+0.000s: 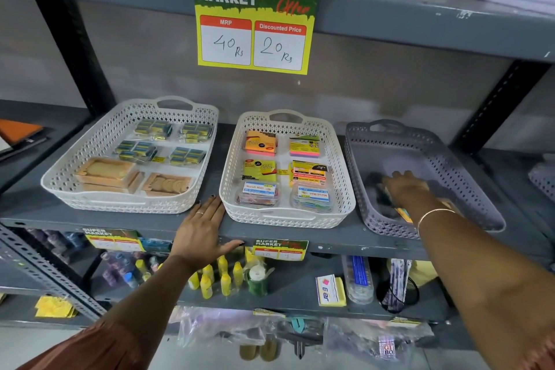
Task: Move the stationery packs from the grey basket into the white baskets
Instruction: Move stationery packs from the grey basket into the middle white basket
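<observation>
1. Step in hand: pickup. The right hand [404, 186] reaches into the grey basket [468, 189] at the right end of the shelf [300, 237].
2. Its fingers [398, 175] lie over the remaining packs [404, 215], dark and orange items at the basket's near left corner. Motion blur hides whether they pinch one; this cannot be told.
3. The left hand [201, 234] rests flat on the shelf edge, fingers together, thumb spread, holding nothing.
4. Both white baskets, the middle one [342, 189] and the left one [99, 141], already hold rows of packs.
5. Next move, as judged: secure one pack, lift it clear of the rim, carry it left to a matching row.
</observation>
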`<state>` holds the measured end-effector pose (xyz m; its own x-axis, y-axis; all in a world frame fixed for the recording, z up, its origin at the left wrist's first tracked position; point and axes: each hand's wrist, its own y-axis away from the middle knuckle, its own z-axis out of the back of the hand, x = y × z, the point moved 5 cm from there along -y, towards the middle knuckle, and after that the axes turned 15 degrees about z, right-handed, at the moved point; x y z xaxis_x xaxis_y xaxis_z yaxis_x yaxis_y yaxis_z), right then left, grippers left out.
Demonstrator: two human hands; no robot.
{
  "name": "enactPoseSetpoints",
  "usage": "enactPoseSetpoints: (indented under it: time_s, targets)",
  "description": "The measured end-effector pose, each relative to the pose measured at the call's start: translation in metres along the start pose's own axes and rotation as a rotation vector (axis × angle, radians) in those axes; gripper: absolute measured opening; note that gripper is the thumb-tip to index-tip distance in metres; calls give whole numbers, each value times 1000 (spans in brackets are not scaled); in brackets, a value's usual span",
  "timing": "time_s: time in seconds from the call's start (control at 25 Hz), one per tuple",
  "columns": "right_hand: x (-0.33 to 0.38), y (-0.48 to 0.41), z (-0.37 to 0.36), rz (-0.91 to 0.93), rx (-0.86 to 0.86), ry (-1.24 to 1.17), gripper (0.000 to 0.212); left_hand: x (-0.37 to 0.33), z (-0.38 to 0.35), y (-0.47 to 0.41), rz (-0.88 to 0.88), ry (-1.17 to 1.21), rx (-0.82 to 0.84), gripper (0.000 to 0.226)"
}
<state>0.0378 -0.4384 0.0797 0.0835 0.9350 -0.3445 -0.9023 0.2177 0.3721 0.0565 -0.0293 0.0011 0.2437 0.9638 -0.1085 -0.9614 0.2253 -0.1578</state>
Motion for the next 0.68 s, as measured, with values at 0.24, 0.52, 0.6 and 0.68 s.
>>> enactPoseSetpoints:
  time_s: [0.24, 0.52, 0.6, 0.68]
  targets:
    - [23, -4, 9, 54, 39, -43, 46, -1, 3, 0, 5, 4, -7, 99]
    - [20, -10, 9, 49, -42, 2, 54, -1, 2, 0, -1, 16, -14, 98]
    - [13, -7, 13, -6, -91, -96, 57, 0, 2, 0, 1, 17, -9, 98]
    - [6, -2, 25, -62, -158, -209, 66, 0, 1, 0, 0, 19, -11, 99]
